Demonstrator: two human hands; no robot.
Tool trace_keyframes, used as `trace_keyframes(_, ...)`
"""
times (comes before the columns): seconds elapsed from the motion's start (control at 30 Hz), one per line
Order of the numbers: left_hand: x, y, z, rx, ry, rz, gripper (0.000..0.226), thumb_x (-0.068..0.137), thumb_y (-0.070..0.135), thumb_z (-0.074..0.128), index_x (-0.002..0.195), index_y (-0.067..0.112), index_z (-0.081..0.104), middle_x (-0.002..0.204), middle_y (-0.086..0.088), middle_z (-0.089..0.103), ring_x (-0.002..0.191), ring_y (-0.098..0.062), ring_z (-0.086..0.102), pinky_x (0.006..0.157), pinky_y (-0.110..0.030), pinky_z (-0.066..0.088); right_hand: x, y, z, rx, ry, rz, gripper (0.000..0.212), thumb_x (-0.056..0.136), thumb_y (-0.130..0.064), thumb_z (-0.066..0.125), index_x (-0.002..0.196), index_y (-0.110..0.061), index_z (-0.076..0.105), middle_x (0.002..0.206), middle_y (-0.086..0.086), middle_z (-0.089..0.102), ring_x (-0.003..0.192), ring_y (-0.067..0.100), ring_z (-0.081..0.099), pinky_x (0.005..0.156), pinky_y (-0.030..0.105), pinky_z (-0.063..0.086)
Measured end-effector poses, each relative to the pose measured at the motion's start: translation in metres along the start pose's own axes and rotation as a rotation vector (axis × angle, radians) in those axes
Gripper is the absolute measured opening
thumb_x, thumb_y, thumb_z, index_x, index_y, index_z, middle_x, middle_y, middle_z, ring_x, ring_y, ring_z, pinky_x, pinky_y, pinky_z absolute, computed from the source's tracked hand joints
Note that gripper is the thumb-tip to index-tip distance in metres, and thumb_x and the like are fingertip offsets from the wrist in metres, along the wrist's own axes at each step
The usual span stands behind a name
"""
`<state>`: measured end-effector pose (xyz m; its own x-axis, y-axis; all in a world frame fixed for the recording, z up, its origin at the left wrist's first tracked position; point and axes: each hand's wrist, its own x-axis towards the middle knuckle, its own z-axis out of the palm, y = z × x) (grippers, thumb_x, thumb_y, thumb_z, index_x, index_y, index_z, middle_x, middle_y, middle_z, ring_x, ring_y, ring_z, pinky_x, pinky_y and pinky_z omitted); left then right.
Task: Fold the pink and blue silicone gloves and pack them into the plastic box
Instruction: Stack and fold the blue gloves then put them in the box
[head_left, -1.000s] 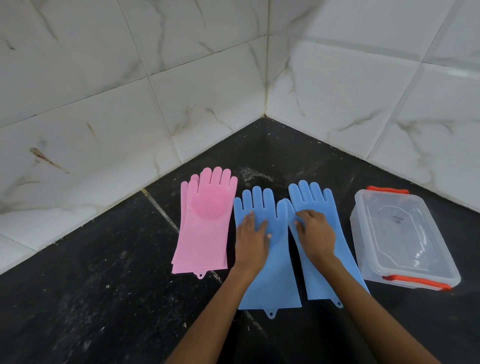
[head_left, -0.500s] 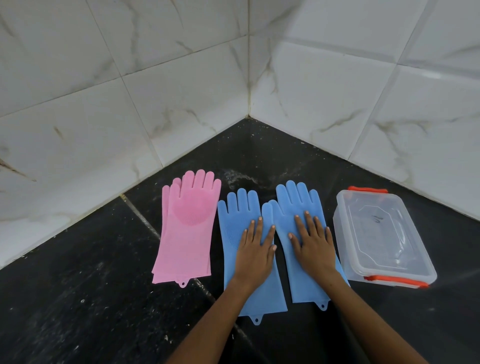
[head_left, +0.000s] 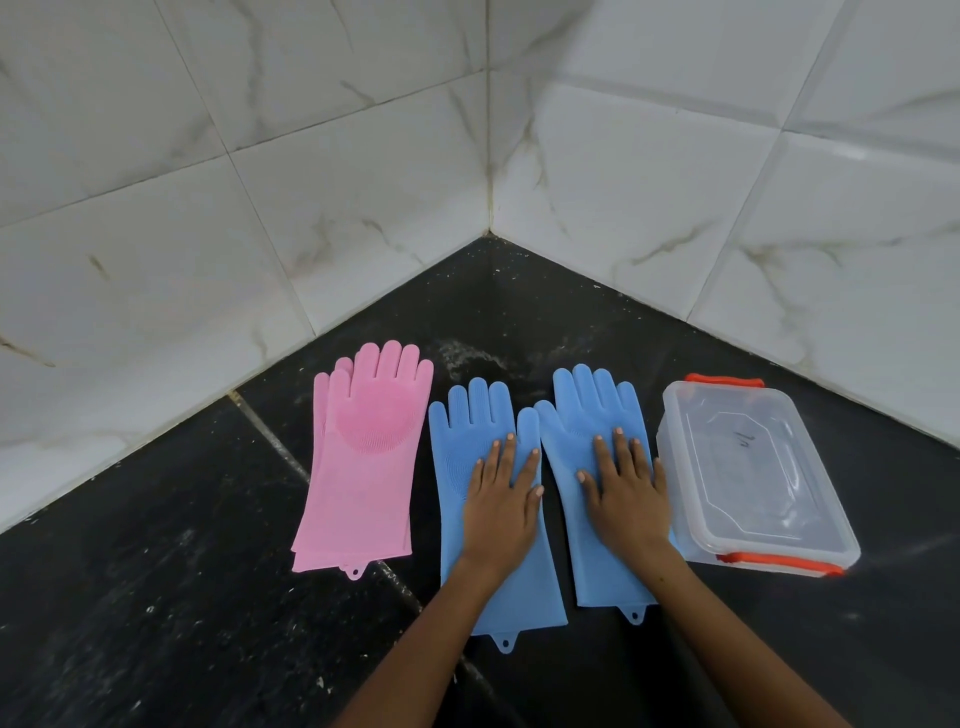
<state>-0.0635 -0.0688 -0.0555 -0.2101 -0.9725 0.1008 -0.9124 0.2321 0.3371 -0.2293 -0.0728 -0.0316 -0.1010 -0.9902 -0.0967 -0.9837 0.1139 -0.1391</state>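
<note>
1. Now both hands lie flat with fingers spread: left hand (head_left: 501, 512) on the left blue glove (head_left: 467, 457), right hand (head_left: 628, 499) on the right blue glove (head_left: 587, 415).
2. Pink gloves (head_left: 363, 467) lie stacked leftward on the black worktop (head_left: 156, 597).
3. Lidded plastic box (head_left: 753, 467) sits just right, by the tiled wall (head_left: 675, 182).

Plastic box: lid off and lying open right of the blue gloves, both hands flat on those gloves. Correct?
Not quite. The head view shows the plastic box with its lid on. It does sit right of the blue gloves, with the left hand and right hand flat on them.

Head cam only: looks fwd/down from above at floor corner (head_left: 488, 270), close over hands.
</note>
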Motion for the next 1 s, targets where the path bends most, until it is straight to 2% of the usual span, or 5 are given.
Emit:
trace_keyframes(0.13,0.009,0.013,-0.01,-0.104,0.006,-0.06,0.046,0.101,0.037,0.031,0.145,0.025,0.031,0.159,-0.007,0.009,0.147,-0.023,0.002,0.118,-0.037,0.0,-0.027,-0.004,-0.007,0.004,-0.075,0.029,0.061,0.099,-0.037,0.034,0.149,-0.018,0.004,0.159,0.012,-0.001,0.146,0.031,0.005,0.118,0.041,0.013)
trace_keyframes(0.27,0.023,0.039,-0.022,-0.223,0.091,0.023,0.03,0.093,0.027,0.053,0.121,0.017,0.063,0.142,-0.011,0.041,0.136,-0.028,0.032,0.112,-0.036,0.025,-0.075,0.004,-0.016,0.04,-0.023,0.011,0.065,0.089,-0.016,0.057,0.145,-0.013,0.023,0.152,0.014,0.022,0.138,0.028,0.031,0.111,0.036,0.033)
trace_keyframes(0.47,0.045,0.087,-0.022,-0.371,-0.026,0.104,0.016,0.084,0.022,0.068,0.094,0.013,0.075,0.099,-0.008,0.061,0.098,-0.023,0.051,0.083,-0.03,0.042,-0.124,0.021,-0.02,0.045,0.137,0.009,0.059,0.05,0.01,0.082,0.106,0.002,0.066,0.111,0.024,0.064,0.093,0.038,0.067,0.072,0.043,0.057)
trace_keyframes(0.63,0.054,0.117,-0.01,-0.357,-0.083,-0.052,0.02,0.08,0.03,0.072,0.083,0.01,0.074,0.091,-0.008,0.068,0.092,-0.023,0.057,0.082,-0.035,0.049,-0.131,0.026,-0.024,0.189,0.229,0.017,0.045,0.053,0.019,0.073,0.095,0.003,0.066,0.1,0.022,0.064,0.084,0.035,0.064,0.045,0.037,0.054)
trace_keyframes(1.0,0.067,0.13,-0.017,-0.354,-0.119,-0.181,0.022,0.085,0.024,0.065,0.076,0.004,0.065,0.092,-0.012,0.066,0.096,-0.024,0.058,0.085,-0.036,0.051,-0.128,0.024,-0.033,0.398,0.301,-0.067,0.017,0.077,0.011,0.056,0.081,-0.006,0.057,0.09,0.004,0.052,0.071,0.01,0.046,0.055,0.016,0.039)
